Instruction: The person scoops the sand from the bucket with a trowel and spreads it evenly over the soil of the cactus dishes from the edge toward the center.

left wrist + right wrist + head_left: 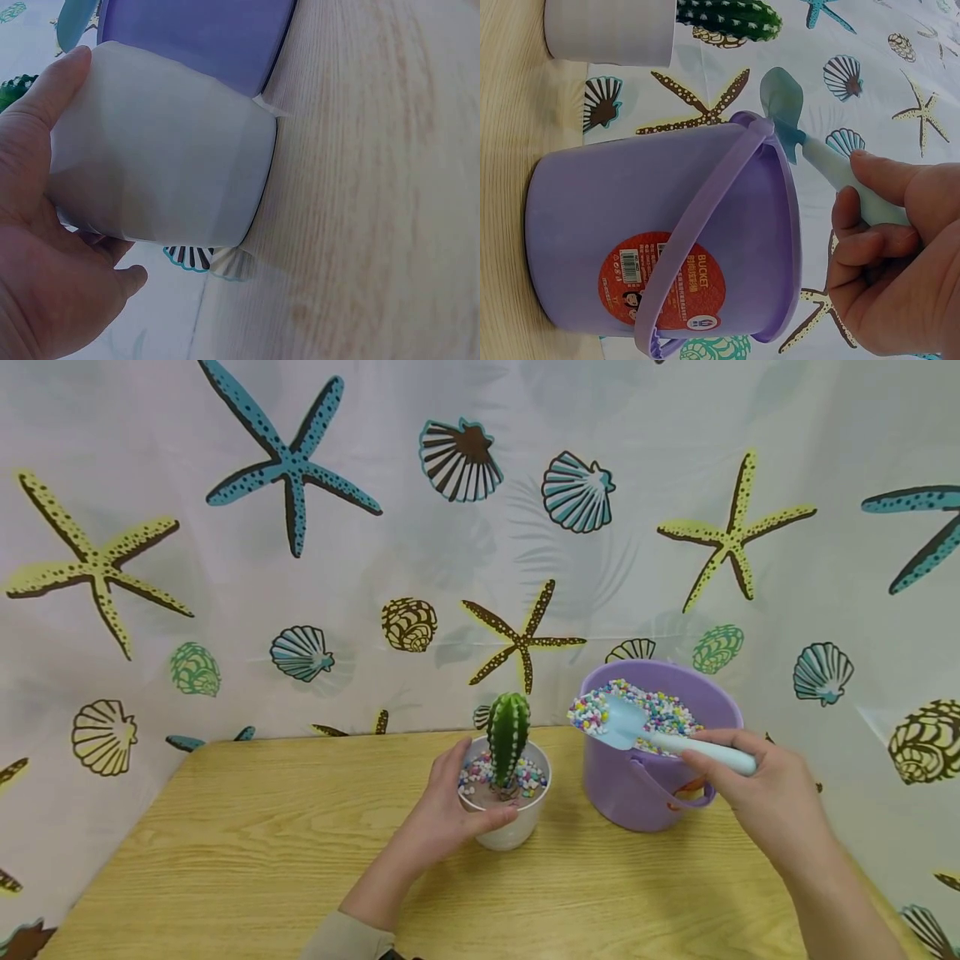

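A green cactus (508,739) stands upright in a white pot (510,833), with multicoloured pebbles (531,774) over part of its soil. My left hand (450,806) grips the pot from the left, thumb along the near side by the rim; the left wrist view shows the pot (165,146) standing on the table. In my right hand (765,785) is the handle of a light blue trowel (626,722). Its blade, heaped with coloured pebbles, is over the left rim of a purple bucket (618,785). More pebbles (663,710) fill much of the bucket.
The bucket's purple handle (697,225) hangs down its near side, across a red round label (622,277). Behind the wooden table (247,827) hangs a curtain (450,560) printed with starfish and shells. Pot and bucket stand near the table's back edge.
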Demonstrator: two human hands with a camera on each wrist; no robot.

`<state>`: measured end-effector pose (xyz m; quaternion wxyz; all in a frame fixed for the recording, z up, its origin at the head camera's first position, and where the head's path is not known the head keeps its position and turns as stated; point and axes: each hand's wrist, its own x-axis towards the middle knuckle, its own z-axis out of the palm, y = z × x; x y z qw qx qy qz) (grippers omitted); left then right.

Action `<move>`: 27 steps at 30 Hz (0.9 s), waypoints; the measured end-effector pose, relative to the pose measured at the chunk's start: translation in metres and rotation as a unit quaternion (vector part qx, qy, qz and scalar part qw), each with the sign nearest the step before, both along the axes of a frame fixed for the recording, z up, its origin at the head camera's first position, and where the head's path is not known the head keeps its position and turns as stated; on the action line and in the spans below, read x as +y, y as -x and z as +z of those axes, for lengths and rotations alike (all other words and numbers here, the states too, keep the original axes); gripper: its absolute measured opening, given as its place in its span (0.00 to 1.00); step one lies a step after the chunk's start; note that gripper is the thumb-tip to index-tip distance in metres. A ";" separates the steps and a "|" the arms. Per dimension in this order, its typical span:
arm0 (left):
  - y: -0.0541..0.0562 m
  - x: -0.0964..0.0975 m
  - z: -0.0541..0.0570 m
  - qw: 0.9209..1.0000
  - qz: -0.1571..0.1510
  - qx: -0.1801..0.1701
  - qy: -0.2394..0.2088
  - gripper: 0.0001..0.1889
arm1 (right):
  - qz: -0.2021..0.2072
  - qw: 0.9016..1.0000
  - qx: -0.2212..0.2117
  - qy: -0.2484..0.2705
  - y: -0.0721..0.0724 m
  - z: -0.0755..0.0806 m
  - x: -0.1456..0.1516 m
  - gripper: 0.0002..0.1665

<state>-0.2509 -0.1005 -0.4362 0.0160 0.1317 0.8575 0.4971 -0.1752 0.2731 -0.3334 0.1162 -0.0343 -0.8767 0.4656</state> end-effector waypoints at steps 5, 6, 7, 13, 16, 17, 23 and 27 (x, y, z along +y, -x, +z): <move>0.000 0.001 0.001 1.000 0.002 0.002 0.001 0.68 | 0.004 1.000 -0.001 -0.006 -0.002 -0.003 -0.003 0.30; 0.000 0.001 0.001 1.000 0.002 0.002 0.002 0.68 | 0.006 1.000 -0.001 -0.007 -0.002 -0.004 -0.004 0.30; -0.001 0.001 0.001 1.000 0.002 0.002 0.002 0.68 | 0.008 1.000 -0.003 -0.006 -0.003 -0.004 -0.005 0.30; -0.001 0.001 0.000 1.000 0.000 0.002 0.003 0.67 | 0.026 1.000 -0.014 -0.001 -0.008 -0.005 -0.011 0.29; -0.001 0.000 0.000 1.000 0.000 0.002 0.005 0.67 | 0.031 0.999 -0.007 -0.006 -0.010 -0.005 -0.013 0.28; -0.001 0.000 0.000 1.000 0.000 0.002 0.005 0.67 | 0.033 0.999 -0.004 -0.006 -0.011 -0.006 -0.013 0.28; -0.001 0.000 0.001 1.000 0.001 0.004 0.009 0.67 | 0.036 0.999 0.005 -0.002 -0.011 -0.012 -0.018 0.22; -0.001 0.000 -0.001 1.000 0.000 0.001 0.007 0.67 | 0.038 0.999 -0.003 -0.001 -0.010 -0.015 -0.021 0.23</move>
